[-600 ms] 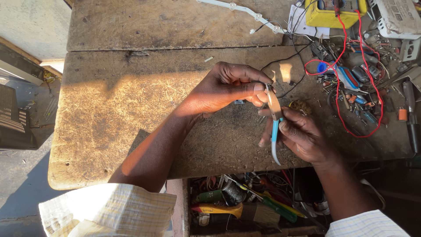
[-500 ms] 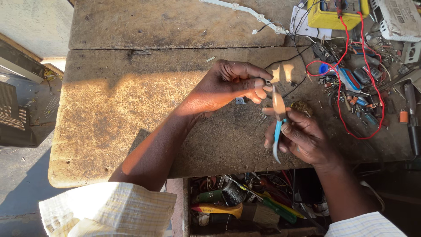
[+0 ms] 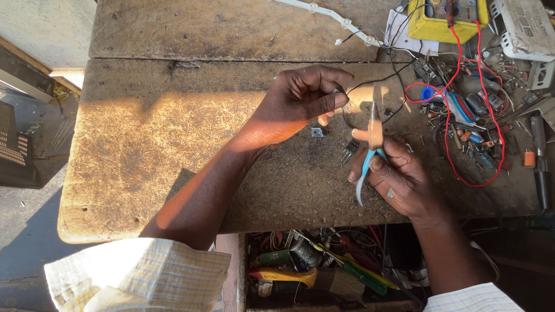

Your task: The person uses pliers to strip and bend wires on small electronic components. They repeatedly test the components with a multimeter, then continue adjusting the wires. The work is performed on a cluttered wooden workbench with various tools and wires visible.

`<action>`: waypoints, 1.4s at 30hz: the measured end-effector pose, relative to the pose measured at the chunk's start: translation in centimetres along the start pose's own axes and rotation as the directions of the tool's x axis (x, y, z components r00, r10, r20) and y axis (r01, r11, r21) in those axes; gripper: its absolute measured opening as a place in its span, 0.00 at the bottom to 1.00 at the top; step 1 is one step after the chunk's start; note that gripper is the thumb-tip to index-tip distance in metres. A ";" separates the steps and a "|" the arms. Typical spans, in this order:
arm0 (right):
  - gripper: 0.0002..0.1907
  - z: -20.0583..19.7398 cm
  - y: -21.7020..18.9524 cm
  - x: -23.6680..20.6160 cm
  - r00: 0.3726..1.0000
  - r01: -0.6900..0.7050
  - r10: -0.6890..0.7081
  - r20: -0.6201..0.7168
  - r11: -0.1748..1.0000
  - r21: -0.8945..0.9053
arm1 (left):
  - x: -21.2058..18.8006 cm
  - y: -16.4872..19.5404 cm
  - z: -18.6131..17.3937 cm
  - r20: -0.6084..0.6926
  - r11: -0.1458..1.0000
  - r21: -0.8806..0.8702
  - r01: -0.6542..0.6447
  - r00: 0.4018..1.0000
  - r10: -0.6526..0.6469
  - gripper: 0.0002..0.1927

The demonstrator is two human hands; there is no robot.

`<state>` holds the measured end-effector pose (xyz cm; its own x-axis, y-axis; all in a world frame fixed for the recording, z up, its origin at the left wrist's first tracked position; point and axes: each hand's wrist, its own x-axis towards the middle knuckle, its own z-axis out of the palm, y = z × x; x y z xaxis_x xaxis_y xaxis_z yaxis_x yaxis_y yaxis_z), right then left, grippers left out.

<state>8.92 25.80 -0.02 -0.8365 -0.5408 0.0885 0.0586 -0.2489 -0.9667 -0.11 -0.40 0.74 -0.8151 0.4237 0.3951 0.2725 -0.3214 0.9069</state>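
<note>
My left hand (image 3: 300, 101) is raised over the worn wooden bench (image 3: 173, 144), its fingers pinching a thin black wire (image 3: 378, 81) that runs off to the upper right. My right hand (image 3: 399, 176) grips a small pair of pliers with light blue handles (image 3: 367, 162), jaws pointing up, a short way right of the left fingertips. The jaws and the wire are apart. Two small dark electronic parts (image 3: 350, 147) and a small square metal part (image 3: 317, 132) lie on the bench below my left hand.
A yellow meter (image 3: 445, 20) with red leads (image 3: 457, 133), a white casing (image 3: 523, 29) and several loose components clutter the right side. A dark-handled tool (image 3: 540, 167) lies at the right edge. An open drawer of tools (image 3: 324, 268) sits below the bench front.
My left hand has lifted up and away from the pliers with the wire. My right hand with the pliers has stayed roughly in place, so the hands are now farther apart.
</note>
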 end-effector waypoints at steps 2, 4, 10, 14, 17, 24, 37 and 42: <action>0.26 0.0 0.1 0.1 1.000 -0.005 0.005 -0.006 1.000 -0.025 | 0.1 0.1 -0.2 0.010 0.996 -0.089 0.011 1.000 -0.010 0.15; 0.26 0.1 0.1 0.1 0.999 -0.037 0.035 -0.029 0.997 -0.068 | 0.1 0.2 -0.3 0.016 0.991 -0.130 -0.016 1.000 0.018 0.13; 0.25 0.0 0.0 0.1 0.983 -0.166 0.163 -0.079 0.986 -0.023 | 0.0 0.4 -0.3 -0.002 0.995 -0.047 -0.091 0.996 0.091 0.11; 0.24 -0.1 0.2 0.2 0.989 -0.147 0.147 -0.010 0.988 0.037 | 0.0 0.6 0.0 0.000 0.997 -0.044 -0.057 0.998 0.057 0.15; 0.25 0.0 0.3 0.3 0.988 -0.152 0.152 0.003 0.988 0.039 | 0.0 0.8 0.2 -0.022 0.998 -0.034 -0.044 0.999 0.043 0.17; 0.25 0.2 0.3 0.5 0.987 -0.163 0.164 0.005 0.986 -0.044 | -0.1 1.2 0.3 -0.004 0.986 -0.154 -0.063 0.998 0.063 0.12; 0.25 0.1 0.5 0.8 0.989 -0.150 0.151 0.002 0.984 -0.092 | -0.2 1.6 0.2 0.001 0.997 -0.074 -0.021 1.000 0.021 0.17; 0.25 0.2 0.6 0.7 0.990 -0.141 0.141 -0.013 0.986 -0.085 | -0.3 1.6 0.3 -0.005 0.995 -0.100 -0.012 1.000 0.012 0.17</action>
<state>8.44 25.10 -0.46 -0.8269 -0.5599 -0.0516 0.1298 -0.1009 -0.9864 0.71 -0.77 2.14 -0.8143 0.4158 0.4049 0.2297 -0.4099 0.8827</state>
